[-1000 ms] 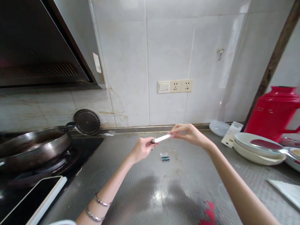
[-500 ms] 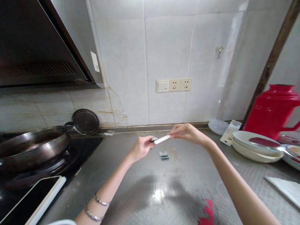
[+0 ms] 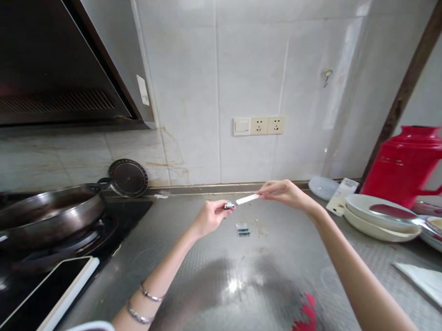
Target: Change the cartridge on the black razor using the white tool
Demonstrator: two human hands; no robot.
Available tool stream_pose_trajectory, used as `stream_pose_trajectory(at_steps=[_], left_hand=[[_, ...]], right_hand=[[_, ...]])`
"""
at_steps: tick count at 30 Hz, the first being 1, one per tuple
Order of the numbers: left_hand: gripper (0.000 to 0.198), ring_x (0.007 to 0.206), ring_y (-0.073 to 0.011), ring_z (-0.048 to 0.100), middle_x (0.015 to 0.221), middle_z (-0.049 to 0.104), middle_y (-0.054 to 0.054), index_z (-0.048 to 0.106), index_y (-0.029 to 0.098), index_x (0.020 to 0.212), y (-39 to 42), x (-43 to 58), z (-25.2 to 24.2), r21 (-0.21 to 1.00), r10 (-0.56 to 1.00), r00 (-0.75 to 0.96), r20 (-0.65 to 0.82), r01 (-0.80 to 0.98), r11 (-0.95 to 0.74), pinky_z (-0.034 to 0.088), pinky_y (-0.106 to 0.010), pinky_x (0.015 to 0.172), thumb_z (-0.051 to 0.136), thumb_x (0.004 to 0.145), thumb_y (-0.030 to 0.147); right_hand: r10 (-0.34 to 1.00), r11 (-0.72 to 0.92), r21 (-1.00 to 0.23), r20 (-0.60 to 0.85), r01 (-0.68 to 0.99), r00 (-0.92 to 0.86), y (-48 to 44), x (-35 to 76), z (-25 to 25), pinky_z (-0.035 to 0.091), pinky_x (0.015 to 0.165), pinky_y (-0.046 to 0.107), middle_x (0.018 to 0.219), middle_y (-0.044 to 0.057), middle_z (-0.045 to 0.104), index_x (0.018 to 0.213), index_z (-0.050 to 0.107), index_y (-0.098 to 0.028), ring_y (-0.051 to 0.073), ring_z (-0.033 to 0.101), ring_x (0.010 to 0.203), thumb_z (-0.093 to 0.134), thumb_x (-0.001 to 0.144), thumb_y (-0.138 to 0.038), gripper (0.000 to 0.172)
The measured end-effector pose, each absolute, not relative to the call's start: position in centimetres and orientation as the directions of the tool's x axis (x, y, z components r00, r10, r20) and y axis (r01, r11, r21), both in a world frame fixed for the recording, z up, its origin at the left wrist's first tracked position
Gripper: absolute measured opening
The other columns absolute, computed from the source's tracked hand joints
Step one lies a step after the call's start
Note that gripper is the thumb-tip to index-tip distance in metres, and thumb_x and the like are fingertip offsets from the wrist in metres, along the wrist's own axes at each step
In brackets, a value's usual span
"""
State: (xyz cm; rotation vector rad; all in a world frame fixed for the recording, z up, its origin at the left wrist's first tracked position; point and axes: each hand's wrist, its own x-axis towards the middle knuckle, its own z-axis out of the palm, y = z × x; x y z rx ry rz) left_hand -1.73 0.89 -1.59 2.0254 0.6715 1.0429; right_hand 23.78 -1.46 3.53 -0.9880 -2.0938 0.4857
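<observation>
Between the thumb and fingers of my left hand (image 3: 208,217) is a small black-and-silver piece (image 3: 229,205), too small to make out in detail. My right hand (image 3: 285,194) pinches one end of a flat white bar (image 3: 247,199), whose other end points at that piece. A narrow gap shows between the two. Both hands are raised over the metal countertop (image 3: 277,270). Just below them, small greenish flat pieces (image 3: 242,228) lie close together on the counter.
At left stand a steel pan (image 3: 80,210) on the stove and a tablet-like device (image 3: 47,300) with a white cable (image 3: 85,326). On the right are a red thermos jug (image 3: 404,162), stacked dishes (image 3: 373,224) and a white sheet (image 3: 431,283). A range hood (image 3: 48,61) overhangs the left.
My right hand has shifted slightly right, drawing the white bar away from the black-and-silver piece and leaving a gap. My left hand stays almost in place, and the view has shifted slightly.
</observation>
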Motion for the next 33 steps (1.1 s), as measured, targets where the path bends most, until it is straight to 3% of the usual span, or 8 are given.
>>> stream_pose_trajectory(at_steps=[19, 33], left_hand=[[0.018, 0.081, -0.0151, 0.063, 0.089, 0.07, -0.006, 0.066, 0.012, 0.091, 1.1, -1.7, -2.0, 0.779, 0.704, 0.525, 0.479, 0.117, -0.616, 0.05, -0.026, 0.078, 0.056, 0.077, 0.018], [0.018, 0.079, -0.0141, 0.063, 0.088, 0.069, -0.007, 0.067, 0.011, 0.09, 1.4, -1.7, -2.3, 0.81, 0.71, 0.53, 0.463, 0.072, -0.582, 0.049, -0.027, 0.077, 0.059, 0.076, 0.02]], right_hand=[[0.754, 0.656, -0.599, 0.49, 0.46, -0.438, -1.6, 22.6, 3.6, 0.046, 0.07, 0.029, 0.086, 0.007, 0.068, 0.094, 0.073, -0.02, 0.019, 0.061, 0.078, 0.061, 0.076, -0.044, 0.032], [0.733, 0.679, -0.518, 0.52, 0.52, -0.438, -2.9, 21.7, 4.5, 0.045, 0.07, 0.028, 0.087, 0.007, 0.067, 0.099, 0.071, -0.021, 0.018, 0.062, 0.077, 0.058, 0.08, -0.04, 0.03]])
